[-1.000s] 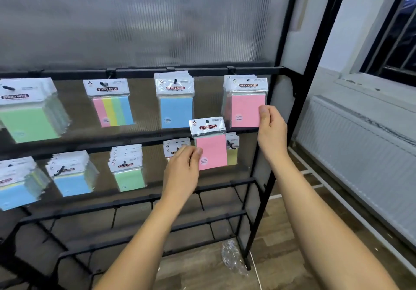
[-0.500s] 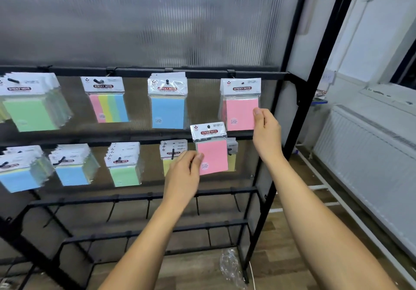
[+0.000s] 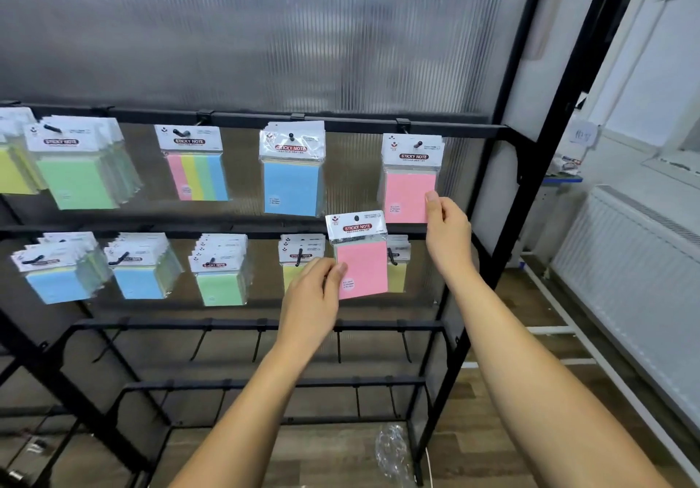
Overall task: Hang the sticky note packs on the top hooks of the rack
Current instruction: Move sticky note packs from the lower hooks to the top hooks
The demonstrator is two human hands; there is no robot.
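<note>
The left hand (image 3: 310, 294) pinches a loose pink pack (image 3: 360, 256) below the top-right hook (image 3: 416, 144), hole uppermost for threading, while the right hand (image 3: 447, 230) grips, seemingly steadying, the hung pink packs (image 3: 411, 181)

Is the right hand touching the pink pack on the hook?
Touching. The head view shows the right hand pinching the lower right corner of the hanging pink pack, thumb tip lying on its front.
</note>
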